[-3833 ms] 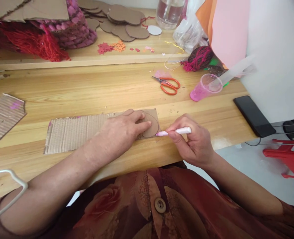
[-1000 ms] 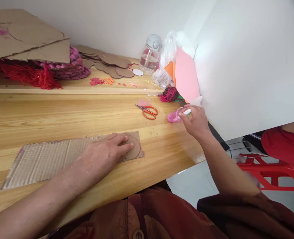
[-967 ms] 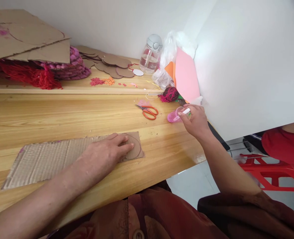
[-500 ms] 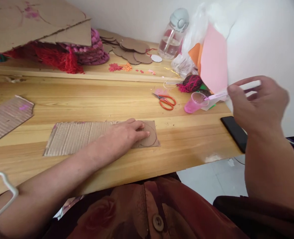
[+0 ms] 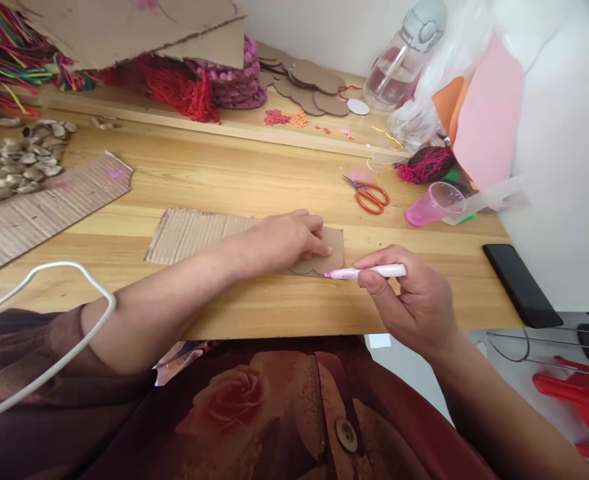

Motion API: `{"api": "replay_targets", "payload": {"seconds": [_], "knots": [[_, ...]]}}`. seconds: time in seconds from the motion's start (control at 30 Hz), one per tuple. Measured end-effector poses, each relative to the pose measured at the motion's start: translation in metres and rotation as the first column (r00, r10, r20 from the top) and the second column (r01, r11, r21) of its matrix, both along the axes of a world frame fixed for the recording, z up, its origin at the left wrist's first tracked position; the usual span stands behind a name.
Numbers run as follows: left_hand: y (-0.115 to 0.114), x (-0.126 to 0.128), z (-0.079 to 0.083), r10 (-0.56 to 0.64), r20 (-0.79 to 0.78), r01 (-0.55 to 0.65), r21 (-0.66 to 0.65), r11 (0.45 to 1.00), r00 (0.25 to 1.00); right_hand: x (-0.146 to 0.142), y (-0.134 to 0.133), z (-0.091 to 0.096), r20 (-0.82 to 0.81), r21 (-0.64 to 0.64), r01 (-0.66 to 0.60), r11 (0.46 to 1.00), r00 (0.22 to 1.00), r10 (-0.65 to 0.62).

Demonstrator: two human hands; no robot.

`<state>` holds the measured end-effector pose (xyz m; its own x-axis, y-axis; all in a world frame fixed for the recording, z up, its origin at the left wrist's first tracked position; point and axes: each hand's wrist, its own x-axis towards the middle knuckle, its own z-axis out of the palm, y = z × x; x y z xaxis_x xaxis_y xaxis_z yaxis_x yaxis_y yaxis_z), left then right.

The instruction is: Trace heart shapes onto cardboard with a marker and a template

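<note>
A piece of corrugated cardboard (image 5: 187, 233) lies on the wooden table in front of me. My left hand (image 5: 294, 237) rests on its right part, fingers apart and bent, the tips pressing on the smooth brown surface. A curved line shows there near the lower edge; the hand covers part of it. In my right hand (image 5: 409, 293) is a white marker (image 5: 382, 271) with a purple tip, held between thumb and fingers. Its tip meets or nearly meets the cardboard's lower right edge.
Orange-handled scissors (image 5: 372, 199) and a pink plastic cup (image 5: 432, 205) lie beyond my right hand. A black phone (image 5: 522, 283) is at the right table edge. Shells (image 5: 19, 163) and another cardboard piece (image 5: 49, 207) are on the left. A water bottle (image 5: 399, 63) stands behind.
My right hand has brought the marker from beside the pink cup down and left to the cardboard's edge. My left fingers have bent more. The view has shifted, showing the shells.
</note>
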<state>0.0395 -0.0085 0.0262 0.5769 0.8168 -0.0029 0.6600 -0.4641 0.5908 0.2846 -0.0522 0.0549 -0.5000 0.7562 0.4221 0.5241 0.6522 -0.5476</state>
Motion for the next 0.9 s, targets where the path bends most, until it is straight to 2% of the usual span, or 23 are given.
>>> {"api": "replay_targets", "payload": {"seconds": [0.13,0.27,0.47,0.73,0.9], "knots": [[-0.001,0.001,0.006,0.041,-0.017,-0.043,-0.068,0.997,0.999,-0.013,-0.003,-0.007,0.032,0.046,-0.057,0.997,0.998,0.055],[-0.001,0.004,0.012,0.052,-0.066,-0.059,-0.113,0.992,0.996,-0.017,-0.005,-0.011,0.047,0.109,-0.054,0.993,0.998,0.050],[0.002,0.001,0.005,-0.066,-0.117,0.068,0.016,0.998,0.991,-0.021,-0.005,-0.013,0.070,0.169,-0.076,0.983,0.995,0.065],[0.003,0.001,0.002,-0.078,-0.120,0.085,0.059,0.995,0.990,-0.024,-0.006,-0.017,0.123,0.204,-0.103,0.973,0.989,0.079],[0.006,-0.003,-0.005,-0.095,-0.046,0.099,0.093,0.991,0.994,-0.032,-0.013,-0.019,0.105,0.182,-0.105,0.978,0.991,0.087]]}}
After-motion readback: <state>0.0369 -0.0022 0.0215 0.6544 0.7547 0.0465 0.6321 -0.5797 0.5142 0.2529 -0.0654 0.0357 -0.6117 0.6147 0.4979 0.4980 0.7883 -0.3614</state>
